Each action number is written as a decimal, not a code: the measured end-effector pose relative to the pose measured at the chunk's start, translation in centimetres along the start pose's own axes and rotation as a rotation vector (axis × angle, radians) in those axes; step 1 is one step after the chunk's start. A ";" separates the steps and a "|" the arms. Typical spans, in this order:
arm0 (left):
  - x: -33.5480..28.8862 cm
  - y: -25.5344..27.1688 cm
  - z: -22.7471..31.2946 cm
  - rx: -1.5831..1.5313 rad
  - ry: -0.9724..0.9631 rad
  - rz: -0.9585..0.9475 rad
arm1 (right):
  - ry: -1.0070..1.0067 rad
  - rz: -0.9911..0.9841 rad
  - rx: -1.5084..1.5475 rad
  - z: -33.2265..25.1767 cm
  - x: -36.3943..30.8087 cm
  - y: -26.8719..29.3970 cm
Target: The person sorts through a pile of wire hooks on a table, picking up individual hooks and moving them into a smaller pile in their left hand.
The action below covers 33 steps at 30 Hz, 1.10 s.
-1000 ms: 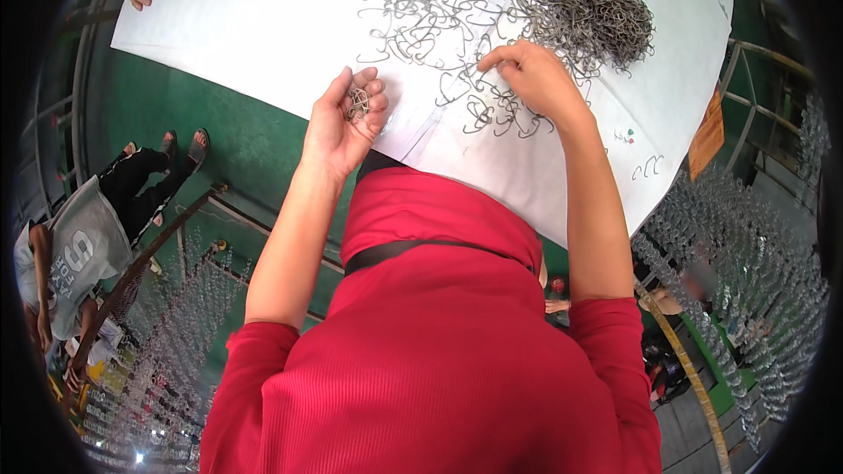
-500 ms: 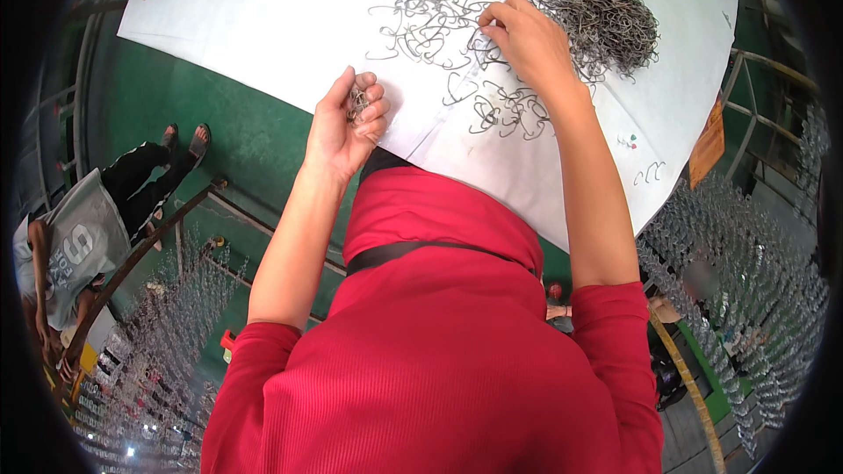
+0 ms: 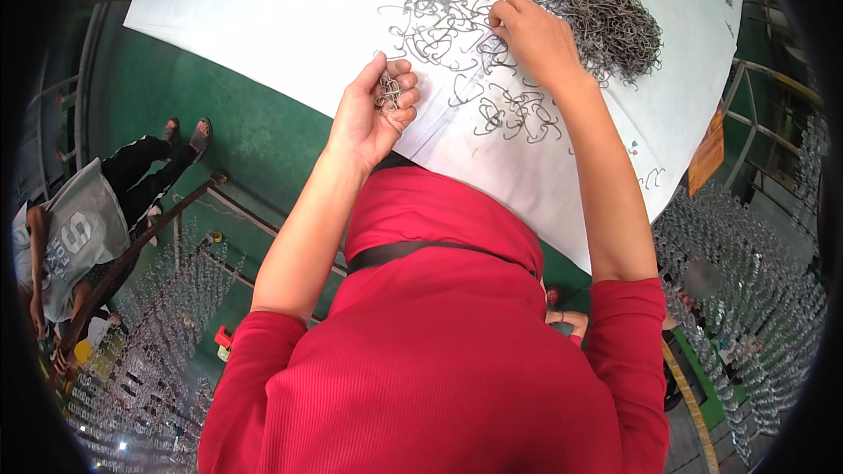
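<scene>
Curled fingers of my left hand (image 3: 373,110) hold a small bunch of wire hooks (image 3: 387,93) in the palm, just above the near edge of the white-covered table (image 3: 237,9). My right hand (image 3: 537,38) reaches to the far side, thumb and forefinger pinched together among loose hooks; what they grip, if anything, is too small to make out. Right beside it rises a dense heap of grey wire hooks (image 3: 606,22). Loose S-shaped hooks (image 3: 435,13) lie scattered left of that hand, and a smaller cluster (image 3: 518,114) lies nearer to me.
A few single hooks (image 3: 652,177) lie near the table's right edge. Racks of hanging shiny metal parts (image 3: 738,298) stand at the right, with others (image 3: 149,360) at the lower left. A person in a grey shirt (image 3: 75,237) is beyond a rusty rail (image 3: 167,219).
My left hand has moved right and slightly away from me, over the table, its palm turned more open to view. The right hand stays pinching near the same spot. Another person's hand at the far left has gone.
</scene>
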State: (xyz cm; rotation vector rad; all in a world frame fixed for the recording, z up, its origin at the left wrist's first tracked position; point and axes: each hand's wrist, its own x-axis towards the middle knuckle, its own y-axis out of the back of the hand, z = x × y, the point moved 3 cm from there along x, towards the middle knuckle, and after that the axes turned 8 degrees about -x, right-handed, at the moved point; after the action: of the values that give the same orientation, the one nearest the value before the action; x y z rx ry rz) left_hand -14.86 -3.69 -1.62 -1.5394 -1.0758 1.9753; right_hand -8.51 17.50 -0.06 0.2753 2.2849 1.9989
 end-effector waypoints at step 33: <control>1.8 0.0 -1.2 -0.006 0.030 -0.051 | -0.260 -0.435 0.244 0.8 -7.7 1.4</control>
State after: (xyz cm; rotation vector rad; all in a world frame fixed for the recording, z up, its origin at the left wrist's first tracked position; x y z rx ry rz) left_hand -14.25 -1.98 -2.90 -1.5249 -1.0993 1.9102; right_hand -0.72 16.90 0.84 0.0417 2.1864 1.3951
